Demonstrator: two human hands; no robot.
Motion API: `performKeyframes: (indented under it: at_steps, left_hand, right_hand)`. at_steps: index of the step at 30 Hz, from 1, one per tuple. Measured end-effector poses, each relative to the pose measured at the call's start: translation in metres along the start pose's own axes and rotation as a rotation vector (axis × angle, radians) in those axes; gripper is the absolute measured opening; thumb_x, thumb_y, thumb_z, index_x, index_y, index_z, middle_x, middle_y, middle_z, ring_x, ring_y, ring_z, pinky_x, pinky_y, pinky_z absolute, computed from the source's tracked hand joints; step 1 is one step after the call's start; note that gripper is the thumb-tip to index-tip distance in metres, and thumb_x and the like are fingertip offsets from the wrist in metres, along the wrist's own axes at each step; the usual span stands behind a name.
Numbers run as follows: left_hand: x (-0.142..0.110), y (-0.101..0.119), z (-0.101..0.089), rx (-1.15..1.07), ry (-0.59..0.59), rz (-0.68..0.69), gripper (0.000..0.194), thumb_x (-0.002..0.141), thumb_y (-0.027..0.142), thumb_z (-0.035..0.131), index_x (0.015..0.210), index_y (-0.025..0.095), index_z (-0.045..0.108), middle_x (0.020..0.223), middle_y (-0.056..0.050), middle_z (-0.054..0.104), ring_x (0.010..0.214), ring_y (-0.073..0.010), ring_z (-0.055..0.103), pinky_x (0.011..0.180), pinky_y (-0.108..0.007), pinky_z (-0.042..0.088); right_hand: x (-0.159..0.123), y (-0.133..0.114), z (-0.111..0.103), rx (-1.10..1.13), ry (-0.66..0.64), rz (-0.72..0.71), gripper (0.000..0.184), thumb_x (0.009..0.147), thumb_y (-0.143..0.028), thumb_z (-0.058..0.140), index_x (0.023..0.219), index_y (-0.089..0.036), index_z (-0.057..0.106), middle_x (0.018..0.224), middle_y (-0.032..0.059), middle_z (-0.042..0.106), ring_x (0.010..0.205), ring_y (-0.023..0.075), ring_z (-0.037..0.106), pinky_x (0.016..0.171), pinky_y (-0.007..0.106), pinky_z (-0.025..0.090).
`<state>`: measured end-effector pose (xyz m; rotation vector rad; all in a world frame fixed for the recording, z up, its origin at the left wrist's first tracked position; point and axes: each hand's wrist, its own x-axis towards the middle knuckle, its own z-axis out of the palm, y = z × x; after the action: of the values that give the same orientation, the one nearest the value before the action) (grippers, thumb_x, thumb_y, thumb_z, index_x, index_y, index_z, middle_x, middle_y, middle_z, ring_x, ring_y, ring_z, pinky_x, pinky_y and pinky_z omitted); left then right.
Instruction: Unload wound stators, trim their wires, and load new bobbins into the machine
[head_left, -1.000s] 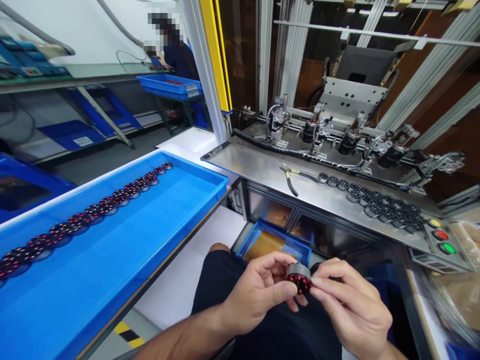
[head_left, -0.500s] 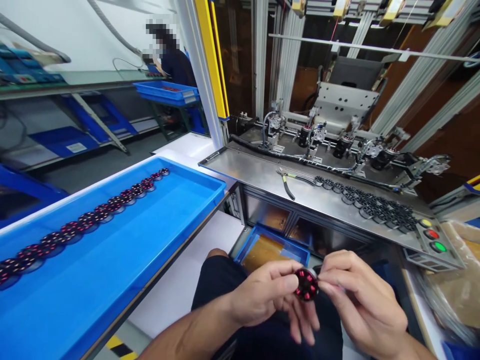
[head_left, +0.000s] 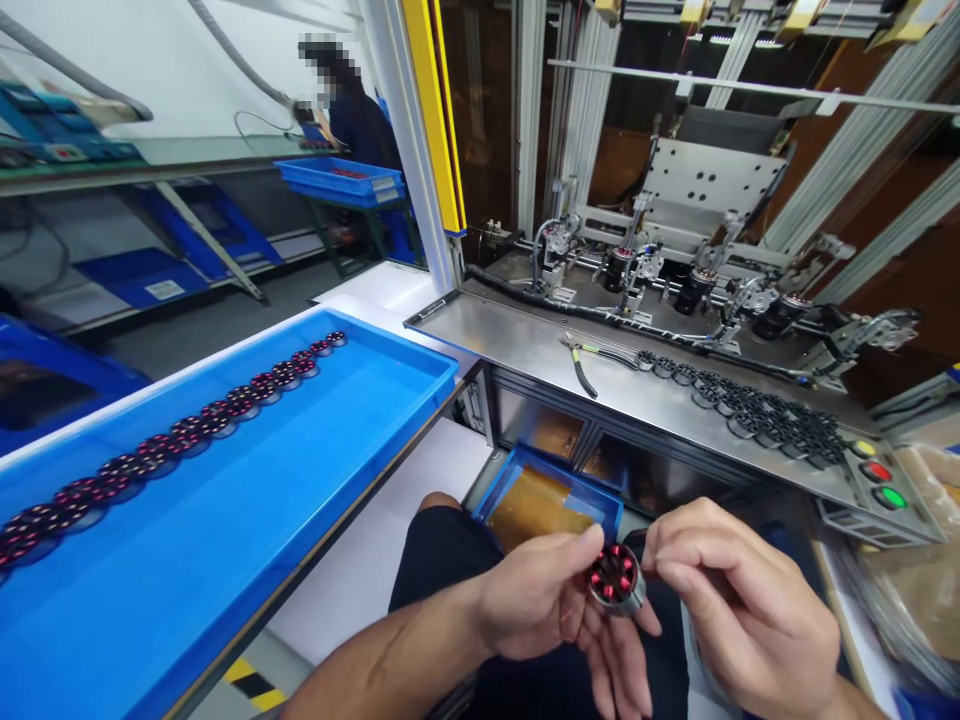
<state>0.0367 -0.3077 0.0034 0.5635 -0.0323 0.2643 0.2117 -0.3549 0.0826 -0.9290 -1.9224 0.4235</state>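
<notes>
Over my lap, my left hand (head_left: 536, 600) holds a motor stator (head_left: 615, 578) by its edge, between thumb and fingers. It is a round black ring with red wire windings and a grey outer wall, its open face turned up toward me. Just right of it, my right hand (head_left: 742, 590) is closed in a pinch, thumb against forefinger. Whatever sits between those fingertips is too small to make out. A row of similar red-wound stators (head_left: 214, 415) lies along the far side of the blue tray (head_left: 300, 450) on my left.
Ahead stands a winding machine (head_left: 697, 270) with a metal ledge (head_left: 510, 335). Pliers (head_left: 581, 365) and several black unwound stators (head_left: 780, 425) lie on it, beside coloured buttons (head_left: 875, 471). An open blue bin (head_left: 517, 490) is below. A person (head_left: 360, 120) sits at a far bench.
My left hand has tilted the stator, so more of its grey side wall shows. My right fingertips have drawn slightly away to the right of it. The camera view has shifted a little.
</notes>
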Motion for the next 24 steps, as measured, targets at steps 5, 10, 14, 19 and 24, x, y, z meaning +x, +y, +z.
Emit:
performKeyframes:
  at_steps: [5,10,14,19,24]
  left_hand:
    - [-0.006,0.004,0.012,0.127,0.202,0.336,0.04,0.086,0.034,0.071,0.121,0.019,0.062,0.093,-0.008,0.073,0.075,-0.0185,0.075,0.061,-0.024,0.057]
    - [-0.008,0.011,0.027,0.087,0.268,0.625,0.032,0.073,0.021,0.082,0.1,0.025,0.067,0.115,-0.002,0.069,0.12,-0.0215,0.061,0.096,-0.033,0.051]
    - [0.001,0.009,0.017,-0.007,0.191,0.415,0.039,0.087,0.05,0.064,0.104,0.015,0.07,0.099,-0.008,0.074,0.097,-0.0205,0.071,0.085,-0.03,0.055]
    - [0.004,0.006,0.002,-0.008,-0.118,-0.044,0.068,0.09,0.066,0.043,0.104,0.005,0.07,0.075,-0.014,0.075,0.067,-0.0254,0.074,0.056,-0.03,0.056]
    - [-0.001,0.006,0.008,0.055,-0.03,0.112,0.056,0.088,0.052,0.062,0.127,0.012,0.058,0.085,-0.011,0.074,0.067,-0.0217,0.076,0.055,-0.026,0.058]
  right_hand:
    - [0.001,-0.005,0.001,-0.108,0.095,0.036,0.018,0.086,0.001,0.057,0.091,-0.016,0.061,0.076,0.0027,0.063,0.068,0.0111,0.061,0.061,0.023,0.051]
    - [0.003,-0.005,0.006,0.023,0.135,0.16,0.018,0.09,-0.003,0.054,0.082,-0.018,0.061,0.069,0.001,0.061,0.063,0.0111,0.059,0.057,0.024,0.049]
    - [-0.001,0.001,0.003,0.162,0.069,0.114,0.019,0.089,-0.001,0.052,0.087,-0.018,0.062,0.071,0.0023,0.063,0.066,0.0141,0.062,0.059,0.028,0.052]
    - [-0.005,0.004,-0.004,0.114,0.054,0.019,0.024,0.084,0.003,0.054,0.094,-0.016,0.062,0.079,0.0037,0.063,0.072,0.0147,0.063,0.063,0.029,0.054]
    - [-0.004,0.003,-0.008,0.003,0.084,-0.019,0.024,0.084,0.003,0.057,0.096,-0.017,0.063,0.08,0.0035,0.065,0.075,0.0135,0.063,0.065,0.026,0.053]
